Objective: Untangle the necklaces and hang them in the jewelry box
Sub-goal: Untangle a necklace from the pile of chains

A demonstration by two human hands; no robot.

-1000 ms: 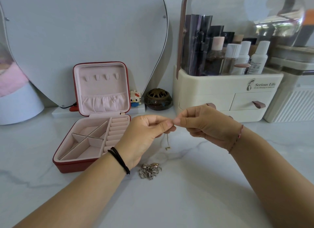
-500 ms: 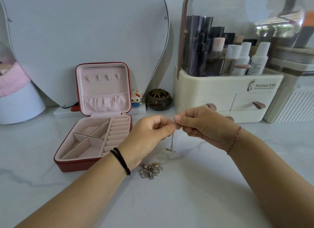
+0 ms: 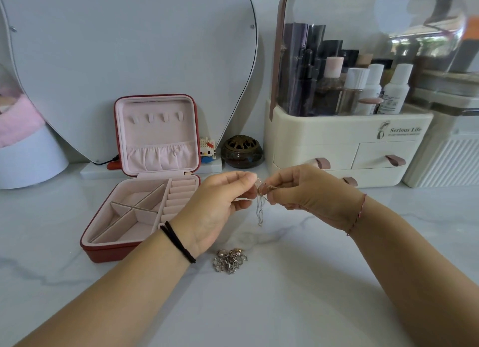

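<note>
The left hand (image 3: pixel 217 204) and right hand (image 3: pixel 308 194) are each pinching one thin chain (image 3: pixel 260 212) at its top, its loops dangling straight down. The jewelry box (image 3: pixel 108 253) hooks (image 3: pixel 150 117) are waiting far-left, nearer the left hand, and the remaining tangle (image 3: pixel 230 260) is lying just near of it.

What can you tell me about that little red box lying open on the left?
It is a square red jewelry box with rounded corners, open on the white marble counter, its lid raised nearly upright. The lining looks like pale pink velvet. Inside the lid, four small hook tabs sit in a row, all bare, above a gathered pocket. The base has crossed dividers on the left, compartments empty, and padded ring rolls on the right. Only the counter visibly touches it.
</note>
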